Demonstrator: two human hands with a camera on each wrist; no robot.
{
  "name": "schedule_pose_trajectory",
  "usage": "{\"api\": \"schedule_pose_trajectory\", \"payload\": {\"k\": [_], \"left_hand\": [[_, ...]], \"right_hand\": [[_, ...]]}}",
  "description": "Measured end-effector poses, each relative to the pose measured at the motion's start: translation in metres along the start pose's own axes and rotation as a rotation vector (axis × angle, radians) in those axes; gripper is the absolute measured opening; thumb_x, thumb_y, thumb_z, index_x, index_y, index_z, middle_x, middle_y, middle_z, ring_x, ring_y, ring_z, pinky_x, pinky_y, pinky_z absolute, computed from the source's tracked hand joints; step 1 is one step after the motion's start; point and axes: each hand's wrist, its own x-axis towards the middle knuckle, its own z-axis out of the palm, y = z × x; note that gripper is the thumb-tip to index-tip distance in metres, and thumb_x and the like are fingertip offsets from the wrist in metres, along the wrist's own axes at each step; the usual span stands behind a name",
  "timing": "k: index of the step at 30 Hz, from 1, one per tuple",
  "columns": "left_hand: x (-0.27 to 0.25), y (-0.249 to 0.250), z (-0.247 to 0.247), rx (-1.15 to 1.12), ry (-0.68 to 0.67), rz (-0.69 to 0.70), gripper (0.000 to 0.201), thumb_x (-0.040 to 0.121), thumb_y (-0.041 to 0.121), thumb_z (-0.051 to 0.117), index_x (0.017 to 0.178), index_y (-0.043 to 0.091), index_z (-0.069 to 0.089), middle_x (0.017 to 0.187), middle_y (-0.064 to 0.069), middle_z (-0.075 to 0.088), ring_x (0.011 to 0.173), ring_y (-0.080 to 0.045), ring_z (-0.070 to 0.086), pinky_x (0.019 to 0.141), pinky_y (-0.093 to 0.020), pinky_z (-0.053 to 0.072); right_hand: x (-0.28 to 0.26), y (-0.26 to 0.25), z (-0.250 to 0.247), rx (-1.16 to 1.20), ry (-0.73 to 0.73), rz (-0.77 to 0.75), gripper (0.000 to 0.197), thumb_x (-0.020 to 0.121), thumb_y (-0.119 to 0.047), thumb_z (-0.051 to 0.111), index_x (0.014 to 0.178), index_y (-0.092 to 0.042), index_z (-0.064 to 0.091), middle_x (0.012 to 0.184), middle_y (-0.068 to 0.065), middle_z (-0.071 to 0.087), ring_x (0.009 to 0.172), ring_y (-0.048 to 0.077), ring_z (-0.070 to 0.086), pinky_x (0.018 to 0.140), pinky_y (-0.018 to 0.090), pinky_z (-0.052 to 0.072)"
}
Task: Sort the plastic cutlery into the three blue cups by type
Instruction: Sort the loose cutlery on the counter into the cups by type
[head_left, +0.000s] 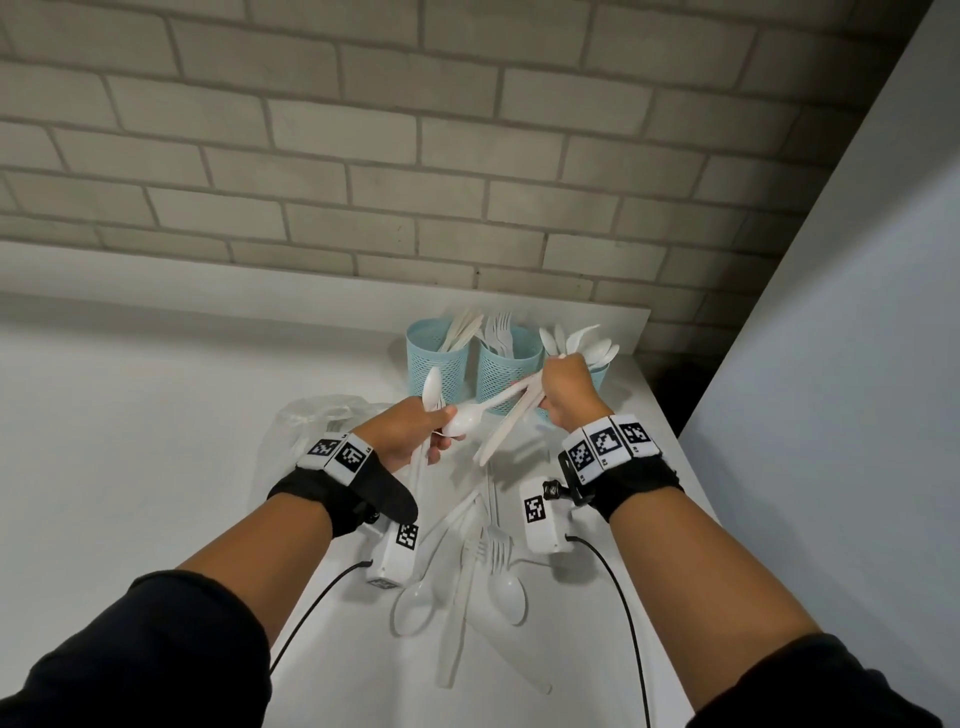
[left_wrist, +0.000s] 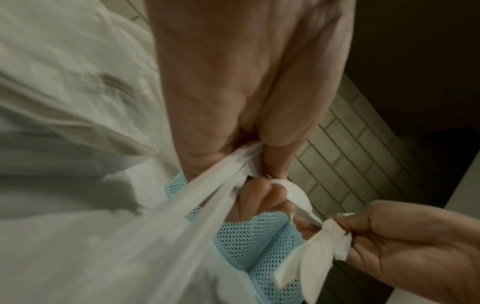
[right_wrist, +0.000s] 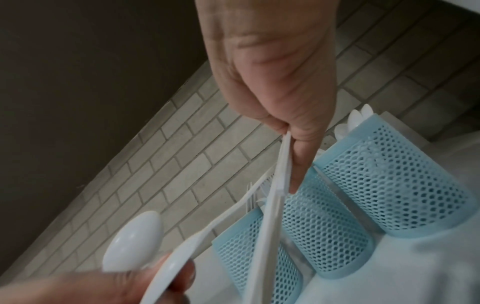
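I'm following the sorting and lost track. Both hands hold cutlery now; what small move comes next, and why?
Probably the right hand carries its spoon back to the right cup, where spoons already stand. The left hand touches that spoon's bowl, so it likely lets go first.

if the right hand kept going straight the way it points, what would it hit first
Probably the rightmost blue cup holding spoons: the right hand points toward it, just in front. Depth is unclear; the middle cup sits close beside.

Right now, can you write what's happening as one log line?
left hand: holds spoons | right hand: holds cutlery handles | three cups: part-filled | loose pile: unsorted on table
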Motion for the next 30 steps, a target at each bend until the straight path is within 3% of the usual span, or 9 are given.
{"api": "schedule_pose_trajectory", "payload": {"k": [2, 5, 7, 11, 14, 17, 22, 27, 30], "left_hand": [[0.001, 0.0, -0.004, -0.006, 0.034, -0.002, 0.012, 0.099, 0.013, 0.045, 0.099, 0.002, 0.05, 0.07, -0.004, 0.043, 0.053, -0.009, 0.037, 0.037, -0.015, 0.032], [0.006, -0.001, -0.011, -0.036, 0.109, -0.003, 0.012, 0.098, 0.013, 0.044, 0.103, 0.004, 0.051, 0.069, -0.001, 0.037, 0.053, -0.008, 0.031, 0.035, -0.014, 0.028], [0.009, -0.001, -0.012, -0.059, 0.161, 0.01, 0.013, 0.096, 0.013, 0.045, 0.099, 0.003, 0.053, 0.068, -0.002, 0.036, 0.053, -0.008, 0.03, 0.035, -0.014, 0.026], [0.016, -0.001, -0.013, -0.204, 0.326, 0.068, 0.029, 0.094, 0.028, 0.053, 0.077, 0.004, 0.051, 0.062, -0.004, 0.036, 0.05, -0.013, 0.033, 0.045, -0.021, 0.031], [0.018, -0.001, -0.008, -0.337, 0.385, 0.093, 0.038, 0.089, 0.04, 0.058, 0.075, 0.006, 0.052, 0.061, -0.004, 0.042, 0.05, -0.013, 0.039, 0.054, -0.021, 0.035], [0.02, -0.003, 0.005, -0.358, 0.305, 0.149, 0.023, 0.089, 0.029, 0.061, 0.08, 0.009, 0.057, 0.066, -0.003, 0.045, 0.057, -0.013, 0.04, 0.056, -0.022, 0.037], [0.016, -0.006, 0.021, -0.279, 0.168, 0.19, 0.025, 0.097, 0.022, 0.049, 0.076, 0.011, 0.057, 0.06, -0.001, 0.055, 0.057, -0.013, 0.05, 0.051, -0.021, 0.045], [0.014, -0.006, 0.021, -0.387, 0.147, 0.068, 0.026, 0.101, 0.028, 0.038, 0.083, 0.011, 0.048, 0.071, -0.005, 0.051, 0.071, -0.018, 0.058, 0.069, -0.036, 0.051], [0.01, -0.01, 0.024, -0.365, 0.043, 0.048, 0.022, 0.101, 0.023, 0.04, 0.088, 0.008, 0.049, 0.075, -0.008, 0.054, 0.066, -0.021, 0.064, 0.061, -0.036, 0.056]], "right_hand": [[0.003, 0.001, -0.005, 0.048, -0.007, 0.02, 0.037, 0.096, -0.003, 0.034, 0.13, 0.009, 0.041, 0.129, 0.03, 0.05, 0.113, 0.042, 0.055, 0.088, 0.048, 0.049], [-0.001, 0.001, -0.01, 0.221, -0.024, 0.075, 0.035, 0.1, -0.009, 0.028, 0.134, -0.006, 0.034, 0.097, 0.019, 0.064, 0.075, 0.027, 0.062, 0.06, 0.035, 0.049], [-0.005, 0.001, -0.01, 0.163, -0.08, 0.075, 0.033, 0.101, -0.012, 0.028, 0.134, -0.009, 0.032, 0.082, 0.013, 0.062, 0.069, 0.022, 0.061, 0.06, 0.036, 0.05], [-0.023, 0.005, -0.003, 0.012, -0.376, 0.106, 0.035, 0.102, -0.015, 0.032, 0.136, -0.005, 0.028, 0.089, 0.017, 0.062, 0.066, 0.024, 0.068, 0.057, 0.036, 0.059], [-0.032, 0.011, 0.006, 0.007, -0.459, 0.129, 0.032, 0.103, -0.014, 0.03, 0.133, -0.004, 0.029, 0.085, 0.015, 0.064, 0.063, 0.023, 0.068, 0.065, 0.037, 0.059], [-0.037, 0.017, 0.015, 0.03, -0.527, 0.145, 0.021, 0.103, -0.017, 0.029, 0.12, -0.007, 0.038, 0.094, 0.012, 0.067, 0.071, 0.024, 0.068, 0.078, 0.047, 0.056], [-0.045, 0.011, 0.01, -0.099, -0.549, 0.234, 0.022, 0.102, -0.024, 0.033, 0.089, -0.018, 0.05, 0.103, 0.009, 0.069, 0.072, 0.023, 0.064, 0.071, 0.043, 0.053], [-0.038, 0.013, 0.0, -0.33, -0.412, 0.232, 0.02, 0.101, -0.028, 0.037, 0.097, -0.018, 0.054, 0.11, -0.003, 0.064, 0.094, 0.021, 0.054, 0.082, 0.037, 0.045], [-0.029, 0.015, 0.003, -0.188, -0.36, 0.139, 0.024, 0.101, -0.029, 0.036, 0.094, -0.023, 0.058, 0.124, -0.004, 0.06, 0.117, 0.023, 0.05, 0.098, 0.039, 0.038]]}}
